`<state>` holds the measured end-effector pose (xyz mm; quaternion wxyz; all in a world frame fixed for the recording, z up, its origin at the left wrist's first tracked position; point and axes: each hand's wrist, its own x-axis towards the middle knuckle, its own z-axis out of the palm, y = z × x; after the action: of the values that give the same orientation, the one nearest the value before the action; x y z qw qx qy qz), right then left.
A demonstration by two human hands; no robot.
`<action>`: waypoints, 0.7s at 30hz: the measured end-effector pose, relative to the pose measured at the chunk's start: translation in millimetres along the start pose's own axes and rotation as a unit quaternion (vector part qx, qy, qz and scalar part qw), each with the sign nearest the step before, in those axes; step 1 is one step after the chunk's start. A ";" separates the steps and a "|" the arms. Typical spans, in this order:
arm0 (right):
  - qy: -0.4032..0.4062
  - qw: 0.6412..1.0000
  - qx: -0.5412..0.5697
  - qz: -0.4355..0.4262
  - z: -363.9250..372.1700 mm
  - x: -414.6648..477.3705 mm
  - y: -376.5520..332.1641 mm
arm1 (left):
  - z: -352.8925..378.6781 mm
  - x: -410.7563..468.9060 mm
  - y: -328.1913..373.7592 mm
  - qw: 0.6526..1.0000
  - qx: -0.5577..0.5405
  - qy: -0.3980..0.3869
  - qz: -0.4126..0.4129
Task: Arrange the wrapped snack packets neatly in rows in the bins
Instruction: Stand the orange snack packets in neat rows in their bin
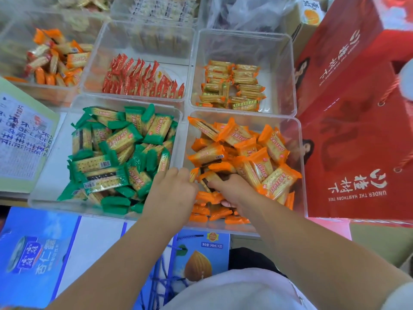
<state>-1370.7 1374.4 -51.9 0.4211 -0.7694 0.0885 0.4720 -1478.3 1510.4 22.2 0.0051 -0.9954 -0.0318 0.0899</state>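
Hands at orange-packet bin (300,139).
My right hand (232,190) grips an orange packet (209,178) inside; left hand (172,190) curled at its left wall, hold unclear.

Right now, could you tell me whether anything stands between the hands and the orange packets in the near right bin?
Nothing visible does. The left hand and the right hand are inside the bin, among the orange packets; the right hand grips one. Only the loose heap itself covers the floor where rows must go.
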 end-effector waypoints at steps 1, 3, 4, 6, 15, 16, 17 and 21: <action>0.011 1.000 -0.024 -0.018 -2.1 -3.3 1.3 | -1.1 1.7 -0.3 1.000 0.009 -0.001 0.001; 0.039 0.991 -0.107 -0.075 -8.8 -9.3 3.1 | -3.1 5.5 -2.4 1.000 0.011 0.002 0.008; 0.052 0.978 -0.168 -0.110 -13.2 -12.1 3.4 | -3.9 7.8 -3.5 1.000 0.011 0.002 0.012; 0.080 0.937 -0.292 -0.173 -19.4 -17.5 3.0 | -3.6 11.8 -5.4 1.000 0.023 -0.002 0.017; 0.077 0.835 -0.478 -0.262 -24.6 -25.2 0.4 | -7.7 33.1 -9.1 0.995 0.039 -0.090 0.034; 0.064 0.827 -0.492 -0.264 -23.1 -24.4 1.0 | -9.0 31.3 -10.3 0.994 0.030 -0.095 0.036; 0.058 0.824 -0.497 -0.265 -21.1 -23.8 2.1 | -10.1 28.5 -11.7 0.994 0.015 -0.100 0.035; 0.069 0.837 -0.461 -0.288 -11.1 -18.4 7.2 | -13.9 12.3 -18.6 0.993 -0.065 -0.100 0.022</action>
<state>-1377.2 1356.9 -39.0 0.1277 -0.8959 -0.3359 0.2613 -1464.8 1529.6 34.0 -0.0651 -0.9802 -0.0159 0.1865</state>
